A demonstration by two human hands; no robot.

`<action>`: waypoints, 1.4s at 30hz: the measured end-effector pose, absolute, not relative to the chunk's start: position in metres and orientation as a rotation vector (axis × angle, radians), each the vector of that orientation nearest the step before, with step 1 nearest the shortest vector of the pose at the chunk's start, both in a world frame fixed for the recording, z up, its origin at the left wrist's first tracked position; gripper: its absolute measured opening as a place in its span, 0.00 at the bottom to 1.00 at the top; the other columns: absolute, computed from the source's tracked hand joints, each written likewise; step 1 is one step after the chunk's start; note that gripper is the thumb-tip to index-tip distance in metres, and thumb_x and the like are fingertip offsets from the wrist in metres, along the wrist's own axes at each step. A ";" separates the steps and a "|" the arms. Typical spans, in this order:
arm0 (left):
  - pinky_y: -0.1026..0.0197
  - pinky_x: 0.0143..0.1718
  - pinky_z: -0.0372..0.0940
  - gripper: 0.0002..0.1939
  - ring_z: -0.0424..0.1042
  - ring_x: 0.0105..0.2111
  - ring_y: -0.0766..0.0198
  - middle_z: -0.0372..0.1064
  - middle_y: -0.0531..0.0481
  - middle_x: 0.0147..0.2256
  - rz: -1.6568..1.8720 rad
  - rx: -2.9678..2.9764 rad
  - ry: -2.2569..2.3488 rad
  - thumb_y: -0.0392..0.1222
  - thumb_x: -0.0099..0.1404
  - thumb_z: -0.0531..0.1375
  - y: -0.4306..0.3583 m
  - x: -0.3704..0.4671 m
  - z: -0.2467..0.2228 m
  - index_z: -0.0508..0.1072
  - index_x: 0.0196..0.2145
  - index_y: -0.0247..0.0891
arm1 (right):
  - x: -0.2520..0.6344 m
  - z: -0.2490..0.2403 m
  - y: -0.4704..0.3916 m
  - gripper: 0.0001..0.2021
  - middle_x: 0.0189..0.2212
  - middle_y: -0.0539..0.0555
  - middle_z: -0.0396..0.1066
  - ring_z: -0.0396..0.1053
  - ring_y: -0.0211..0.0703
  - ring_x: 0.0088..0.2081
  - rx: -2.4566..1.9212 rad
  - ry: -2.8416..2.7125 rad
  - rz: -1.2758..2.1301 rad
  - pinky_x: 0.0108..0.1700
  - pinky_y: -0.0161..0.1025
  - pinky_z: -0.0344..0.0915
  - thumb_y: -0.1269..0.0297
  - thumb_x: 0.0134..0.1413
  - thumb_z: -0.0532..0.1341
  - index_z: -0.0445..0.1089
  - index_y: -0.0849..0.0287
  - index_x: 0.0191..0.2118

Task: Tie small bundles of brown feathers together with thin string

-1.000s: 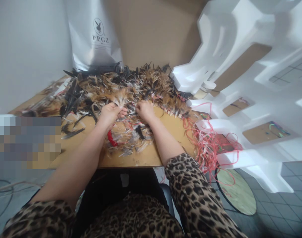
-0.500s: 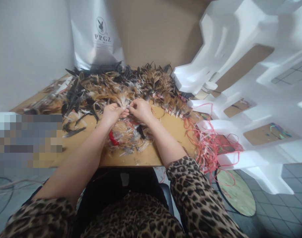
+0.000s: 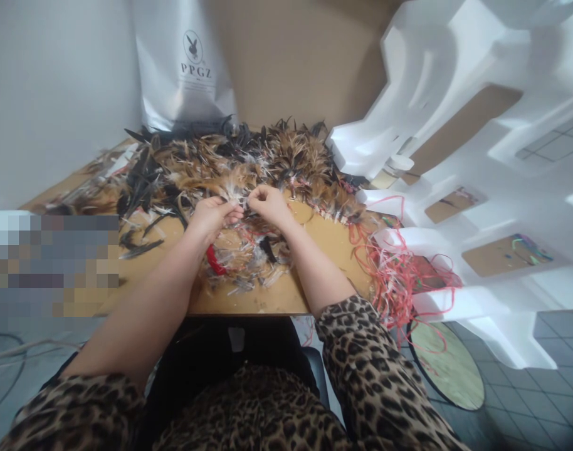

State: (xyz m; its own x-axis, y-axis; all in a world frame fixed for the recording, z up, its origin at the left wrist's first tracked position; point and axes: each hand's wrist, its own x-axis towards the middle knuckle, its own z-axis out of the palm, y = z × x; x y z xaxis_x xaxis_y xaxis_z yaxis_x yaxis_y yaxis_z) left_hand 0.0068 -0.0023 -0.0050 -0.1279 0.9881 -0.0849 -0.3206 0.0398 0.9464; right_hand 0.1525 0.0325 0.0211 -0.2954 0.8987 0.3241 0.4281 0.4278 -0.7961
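Observation:
My left hand [image 3: 212,217] is closed in a pinch on a brown feather bundle [image 3: 231,188], whose pale fluffy base shows at the fingertips. Just to its right, my right hand [image 3: 268,204] has thumb and forefinger pressed together; whatever is between them is too small to make out. Beneath both hands lies a loose heap of clear and whitish quill scraps [image 3: 249,269] with a red piece [image 3: 214,260] at its left side. Behind the hands spreads a wide pile of brown and black feathers [image 3: 286,150].
A tangle of pink-red string [image 3: 399,275] hangs over the table's right side against white moulded foam [image 3: 456,163]. A silvery-white bag [image 3: 183,100] stands at the back. A round greenish object [image 3: 449,366] is low on the right. Several dark feathers [image 3: 143,247] lie at the left.
My right hand has shifted very slightly beside the feather bundle, its fingers a little farther from my left hand. My left hand keeps its hold.

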 end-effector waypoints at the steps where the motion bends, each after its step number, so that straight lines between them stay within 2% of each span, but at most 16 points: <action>1: 0.71 0.21 0.64 0.04 0.69 0.18 0.71 0.71 0.44 0.22 1.402 0.832 1.074 0.32 0.51 0.62 -0.002 0.006 -0.005 0.70 0.24 0.28 | 0.153 0.021 0.034 0.04 0.20 0.47 0.66 0.61 0.32 0.24 -1.116 -1.842 0.844 0.30 0.31 0.58 0.66 0.40 0.57 0.66 0.62 0.24; 8: 0.72 0.21 0.64 0.05 0.69 0.19 0.72 0.71 0.44 0.22 1.411 0.771 1.030 0.32 0.51 0.63 -0.003 0.005 -0.002 0.69 0.24 0.28 | 0.148 0.011 0.038 0.05 0.19 0.46 0.67 0.63 0.30 0.23 -0.972 -1.455 1.326 0.28 0.29 0.59 0.65 0.39 0.60 0.65 0.62 0.25; 17: 0.73 0.22 0.63 0.05 0.68 0.19 0.73 0.71 0.45 0.22 1.420 0.774 0.980 0.34 0.52 0.63 -0.003 0.005 0.000 0.70 0.24 0.28 | 0.146 0.004 0.041 0.08 0.23 0.47 0.69 0.64 0.29 0.22 -0.847 -1.234 1.591 0.22 0.26 0.55 0.63 0.38 0.62 0.64 0.61 0.25; 31: 0.73 0.20 0.62 0.06 0.68 0.18 0.73 0.70 0.46 0.21 1.423 0.768 0.980 0.35 0.52 0.63 -0.003 0.006 0.002 0.70 0.24 0.28 | 0.149 0.015 0.035 0.10 0.23 0.46 0.68 0.61 0.28 0.21 -0.745 -1.210 1.645 0.22 0.27 0.54 0.63 0.37 0.64 0.62 0.61 0.25; 42: 0.75 0.19 0.61 0.05 0.66 0.18 0.75 0.70 0.48 0.21 1.457 0.698 0.917 0.33 0.55 0.60 -0.002 0.004 0.003 0.71 0.24 0.28 | 0.151 0.020 0.030 0.11 0.31 0.49 0.70 0.64 0.30 0.27 -0.526 -1.169 1.700 0.25 0.28 0.58 0.65 0.36 0.64 0.60 0.61 0.23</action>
